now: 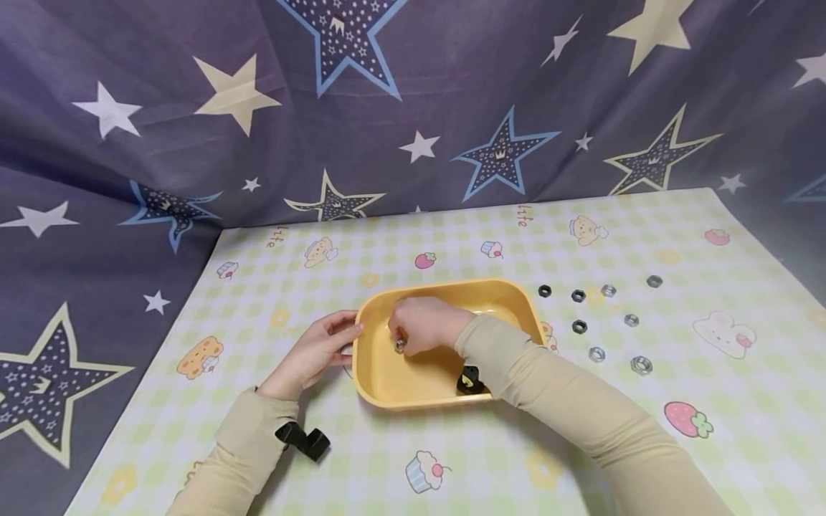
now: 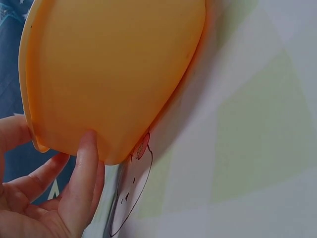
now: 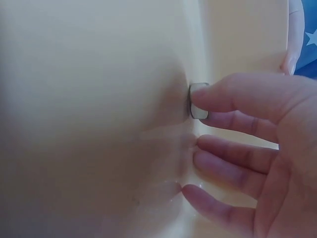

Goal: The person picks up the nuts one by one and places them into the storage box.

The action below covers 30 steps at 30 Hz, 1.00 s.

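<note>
A yellow plastic tub [image 1: 413, 405] stands on the table in the head view. My left hand [image 1: 320, 349] grips its left end, with a fingertip at the rim and other fingers against the outer wall in the left wrist view. Inside the tub, near its left end, my right hand [image 1: 426, 326] pinches a metal hex nut [image 3: 200, 101] between thumb and index finger. The nut is right at the tub's floor in the right wrist view, and the other fingers are spread beside it. From above, the hand partly hides the nut.
Several loose hex nuts lie to the right of the tub, some dark like the black nut [image 1: 579, 327], some silvery like the large nut [image 1: 642, 365]. Black devices sit at the left wrist [image 1: 303, 441] and right wrist [image 1: 470, 381]. A starry curtain [image 1: 419, 115] hangs behind the table.
</note>
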Each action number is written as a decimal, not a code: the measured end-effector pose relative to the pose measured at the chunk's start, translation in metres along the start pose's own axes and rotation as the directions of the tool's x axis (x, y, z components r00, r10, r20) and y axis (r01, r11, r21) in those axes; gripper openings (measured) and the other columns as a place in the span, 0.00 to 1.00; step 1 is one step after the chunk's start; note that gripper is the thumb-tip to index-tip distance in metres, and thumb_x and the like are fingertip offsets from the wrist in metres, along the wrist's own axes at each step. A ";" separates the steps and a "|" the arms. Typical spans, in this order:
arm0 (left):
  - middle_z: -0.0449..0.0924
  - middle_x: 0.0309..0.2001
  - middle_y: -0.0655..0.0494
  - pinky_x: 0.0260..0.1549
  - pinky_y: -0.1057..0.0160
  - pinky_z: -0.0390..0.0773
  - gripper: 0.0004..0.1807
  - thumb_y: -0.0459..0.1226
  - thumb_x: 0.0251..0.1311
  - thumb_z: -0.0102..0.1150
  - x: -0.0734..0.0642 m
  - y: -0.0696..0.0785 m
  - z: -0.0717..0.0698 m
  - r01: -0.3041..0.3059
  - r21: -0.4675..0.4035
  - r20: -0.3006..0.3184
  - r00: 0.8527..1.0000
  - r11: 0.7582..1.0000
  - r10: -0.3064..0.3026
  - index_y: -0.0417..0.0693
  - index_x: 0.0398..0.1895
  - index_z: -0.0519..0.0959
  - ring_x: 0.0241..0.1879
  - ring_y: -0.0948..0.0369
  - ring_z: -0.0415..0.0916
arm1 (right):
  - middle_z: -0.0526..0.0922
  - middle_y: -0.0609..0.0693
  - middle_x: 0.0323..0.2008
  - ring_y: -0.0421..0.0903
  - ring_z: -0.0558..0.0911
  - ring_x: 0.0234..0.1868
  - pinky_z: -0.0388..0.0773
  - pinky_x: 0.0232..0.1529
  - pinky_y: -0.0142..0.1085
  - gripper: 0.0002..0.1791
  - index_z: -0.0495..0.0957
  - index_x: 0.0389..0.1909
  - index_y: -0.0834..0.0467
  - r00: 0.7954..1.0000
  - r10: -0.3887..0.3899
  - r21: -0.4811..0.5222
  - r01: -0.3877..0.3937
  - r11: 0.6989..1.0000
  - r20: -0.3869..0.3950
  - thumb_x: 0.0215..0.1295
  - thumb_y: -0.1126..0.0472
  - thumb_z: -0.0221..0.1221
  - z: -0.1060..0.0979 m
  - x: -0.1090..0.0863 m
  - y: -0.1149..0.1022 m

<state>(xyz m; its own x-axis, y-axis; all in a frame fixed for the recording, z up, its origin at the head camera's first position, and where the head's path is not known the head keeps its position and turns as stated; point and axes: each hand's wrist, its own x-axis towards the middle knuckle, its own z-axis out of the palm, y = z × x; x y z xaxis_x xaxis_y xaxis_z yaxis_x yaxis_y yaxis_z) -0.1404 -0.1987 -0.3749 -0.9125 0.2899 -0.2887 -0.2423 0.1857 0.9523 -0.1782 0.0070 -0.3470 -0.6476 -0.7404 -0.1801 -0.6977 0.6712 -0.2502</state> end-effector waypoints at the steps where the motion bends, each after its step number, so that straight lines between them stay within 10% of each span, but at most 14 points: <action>1: 0.69 0.57 0.39 0.38 0.65 0.84 0.28 0.38 0.69 0.49 0.000 0.000 0.000 -0.002 -0.001 0.001 1.000 1.000 0.002 0.30 0.66 0.59 0.39 0.67 0.77 | 0.77 0.43 0.34 0.40 0.73 0.35 0.76 0.40 0.31 0.04 0.82 0.25 0.51 1.000 0.000 0.001 0.000 1.000 -0.001 0.50 0.60 0.68 0.000 0.000 0.000; 30: 0.70 0.55 0.41 0.37 0.67 0.84 0.27 0.38 0.69 0.48 -0.001 0.002 0.002 0.006 0.010 -0.012 1.000 1.000 -0.005 0.30 0.66 0.59 0.38 0.68 0.77 | 0.77 0.44 0.29 0.40 0.71 0.31 0.71 0.37 0.30 0.08 0.80 0.31 0.54 0.999 -0.026 0.224 0.015 0.974 0.047 0.57 0.54 0.65 -0.009 -0.002 0.014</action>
<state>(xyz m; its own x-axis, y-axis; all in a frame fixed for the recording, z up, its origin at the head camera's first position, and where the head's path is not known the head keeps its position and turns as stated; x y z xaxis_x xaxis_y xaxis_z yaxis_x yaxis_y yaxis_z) -0.1395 -0.1966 -0.3731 -0.9152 0.2772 -0.2926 -0.2440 0.1968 0.9496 -0.1894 0.0177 -0.3415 -0.6140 -0.7587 -0.2176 -0.6211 0.6345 -0.4601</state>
